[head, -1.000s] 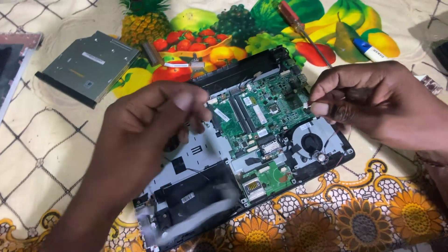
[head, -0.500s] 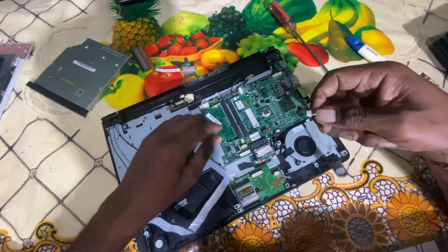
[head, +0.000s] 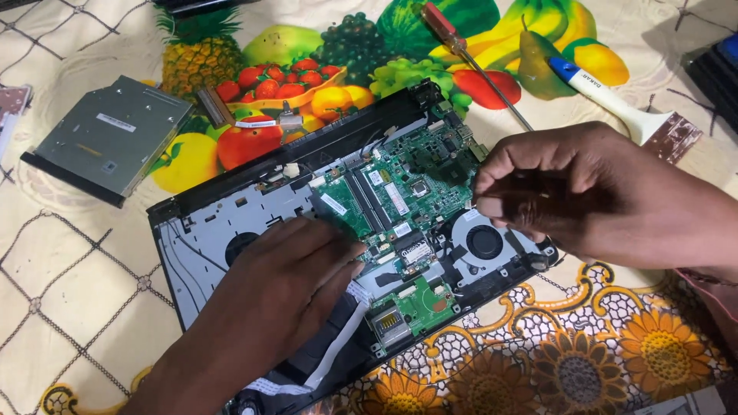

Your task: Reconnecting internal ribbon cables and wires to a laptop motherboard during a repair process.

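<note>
Head view: I look down on an opened laptop base [head: 207, 230] lying slantwise on a fruit-print cloth [head: 61, 307].
Edges: the base's black hinge edge runs along its far side; its near edge lies toward me, close to the cloth's sunflower border.
Open room: bare cloth lies to the left of the base and in front of it on the right.
Left hand [head: 284, 292]: palm down, flat on the middle of the base, fingers spread, fingertips [head: 350, 253] touching the green mainboard [head: 400, 184] at its near-left part; it clasps nothing.
Right hand [head: 569, 192]: raised over the right end of the base, beside the round fan [head: 484, 240], wrist coming in from the right, fingers curled together into a pinch; I cannot tell whether anything is held.
Ribbon cable [head: 338, 346]: white, flat, trailing from under my left hand toward the near edge.
Around: grey optical drive [head: 108, 138] far left, well apart; red-handled screwdriver [head: 461, 54] and white-handled brush [head: 623, 100] beyond the base.
</note>
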